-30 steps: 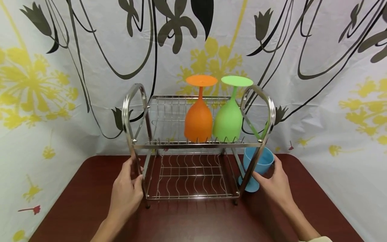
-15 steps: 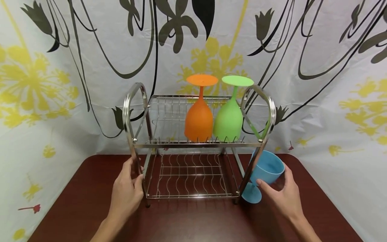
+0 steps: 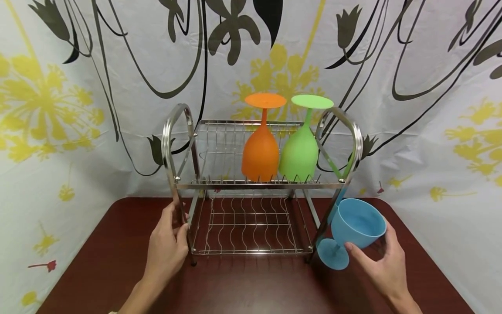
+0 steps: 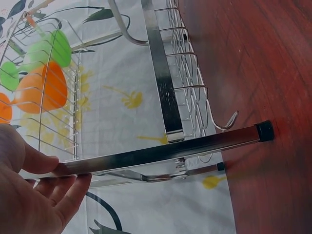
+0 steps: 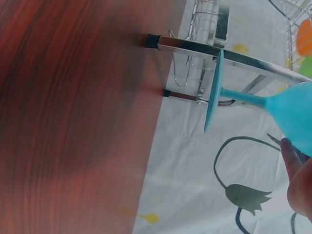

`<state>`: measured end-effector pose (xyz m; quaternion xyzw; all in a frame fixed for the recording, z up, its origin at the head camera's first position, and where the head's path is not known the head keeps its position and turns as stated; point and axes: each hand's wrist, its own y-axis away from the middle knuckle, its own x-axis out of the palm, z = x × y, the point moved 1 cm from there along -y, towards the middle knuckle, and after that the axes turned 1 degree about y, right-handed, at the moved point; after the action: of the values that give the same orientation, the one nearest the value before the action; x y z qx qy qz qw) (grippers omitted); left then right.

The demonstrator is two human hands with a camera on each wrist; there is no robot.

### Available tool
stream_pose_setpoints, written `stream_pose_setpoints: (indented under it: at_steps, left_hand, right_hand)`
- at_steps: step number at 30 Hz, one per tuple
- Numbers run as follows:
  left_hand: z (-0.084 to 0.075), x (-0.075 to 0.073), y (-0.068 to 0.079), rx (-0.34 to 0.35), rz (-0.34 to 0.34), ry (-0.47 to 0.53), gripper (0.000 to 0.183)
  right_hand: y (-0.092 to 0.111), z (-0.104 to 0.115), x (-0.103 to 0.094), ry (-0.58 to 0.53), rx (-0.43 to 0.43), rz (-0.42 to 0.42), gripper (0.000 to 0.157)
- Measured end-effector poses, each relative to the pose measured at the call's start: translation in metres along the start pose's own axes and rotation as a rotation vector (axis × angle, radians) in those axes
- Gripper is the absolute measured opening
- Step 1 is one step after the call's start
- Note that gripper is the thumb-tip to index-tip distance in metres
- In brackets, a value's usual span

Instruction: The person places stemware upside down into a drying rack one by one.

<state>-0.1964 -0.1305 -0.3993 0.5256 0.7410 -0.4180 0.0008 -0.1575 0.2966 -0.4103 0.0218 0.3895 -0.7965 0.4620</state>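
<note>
A two-tier metal dish rack [image 3: 259, 186] stands on the dark red table. My left hand [image 3: 168, 244] grips its left front post, thumb on one side and fingers on the other in the left wrist view. My right hand [image 3: 382, 261] holds a blue goblet [image 3: 354, 224] by its bowl, beside the rack's right post. The goblet tilts, bowl up, and its foot [image 5: 214, 92] is off the table in the right wrist view. An orange goblet [image 3: 260, 155] and a green goblet [image 3: 300, 157] stand upside down on the top tier, toward its right side.
The lower tier [image 3: 251, 224] is a wavy wire shelf. Below the rack's front lies the dark red tabletop [image 3: 251, 283]. A white cloth [image 3: 129, 87] with flower prints hangs behind and on both sides.
My right hand has drawn the blue goblet out from behind the rack's right post, rightward and toward me. The left hand keeps its grip on the post. The view has shifted slightly.
</note>
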Motion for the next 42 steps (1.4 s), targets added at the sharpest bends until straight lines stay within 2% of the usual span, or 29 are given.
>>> stream_pose_setpoints:
  at_steps: [4,10,13,21,26,28,35,42]
  left_hand:
    - [0.0,-0.001,0.0,0.005,-0.001,0.003,0.054]
    - [0.0,-0.001,0.0,-0.006,0.002,-0.011,0.052]
    - [0.001,-0.001,0.0,-0.02,-0.009,-0.038,0.052]
    - [0.001,0.001,0.002,-0.036,-0.036,-0.056,0.053]
    - [0.001,0.003,0.003,-0.028,-0.037,-0.05,0.055]
    - [0.002,0.004,0.004,-0.009,-0.053,-0.046,0.055]
    - [0.001,0.007,0.005,0.123,-0.178,-0.038,0.058]
    - [-0.001,0.005,0.007,0.119,-0.218,-0.021,0.059]
  right_hand:
    - [0.002,0.006,-0.002,0.004,-0.047,0.002,0.1]
    - [0.005,0.015,-0.001,-0.044,-0.196,0.03,0.104]
    - [0.005,0.019,0.001,-0.074,-0.234,0.059,0.105]
    - [0.006,0.028,0.011,-0.091,-0.248,0.104,0.105]
    - [0.009,0.034,0.02,-0.085,-0.227,0.135,0.105]
    - [0.009,0.037,0.023,-0.114,-0.251,0.135,0.105]
    - [0.006,0.05,0.037,-0.192,-0.32,0.126,0.105]
    - [0.009,0.059,0.055,-0.292,-0.341,0.16,0.103]
